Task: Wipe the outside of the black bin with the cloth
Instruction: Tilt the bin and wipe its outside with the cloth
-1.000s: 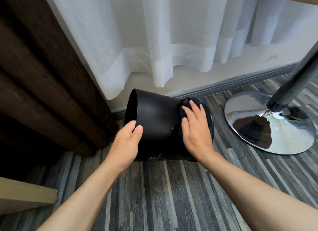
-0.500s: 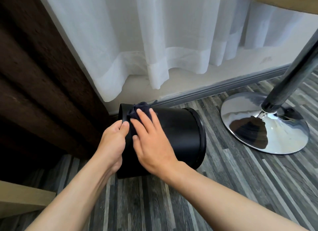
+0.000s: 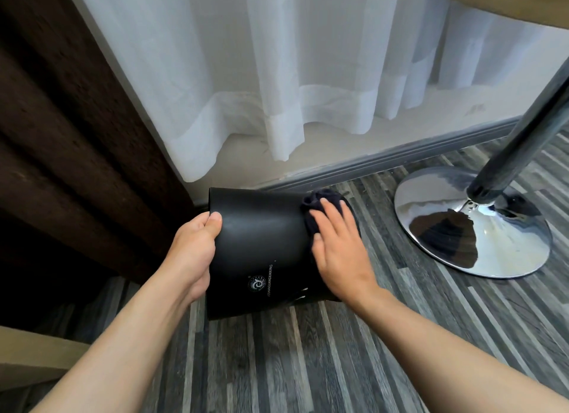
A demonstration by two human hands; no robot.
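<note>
Bin (image 3: pixel 261 246): on its side on the floor (image 3: pixel 308 366). My left hand (image 3: pixel 192 249) clamped on its left edge. My right hand (image 3: pixel 337 252), fingers spread, flat on cloth (image 3: pixel 320 201) at its right end.

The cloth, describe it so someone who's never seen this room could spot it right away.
Find the shiny round stand base on the striped floor; left of it a black bin lies on its side. The cloth is the dark bunched fabric pressed under the right hand at the bin's right end, soft and wrinkled against smooth plastic.
</note>
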